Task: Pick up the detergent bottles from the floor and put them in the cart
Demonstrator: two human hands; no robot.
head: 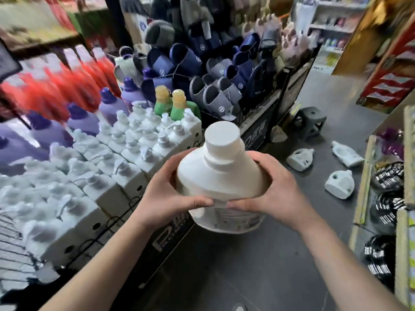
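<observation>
Grey floor, white shelves at the back, small grey stool.

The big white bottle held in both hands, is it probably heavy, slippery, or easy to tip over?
Probably heavy: the white bottle is bulky, and the left hand and right hand both grip it. Its smooth plastic may slip. It is wide at the bottom, so it should stand steadily.

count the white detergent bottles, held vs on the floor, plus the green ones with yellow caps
large white plastic detergent bottle, held: 1
white plastic detergent bottles lying on the grey floor: 3
green plastic bottles with yellow caps: 2
total: 6
</observation>
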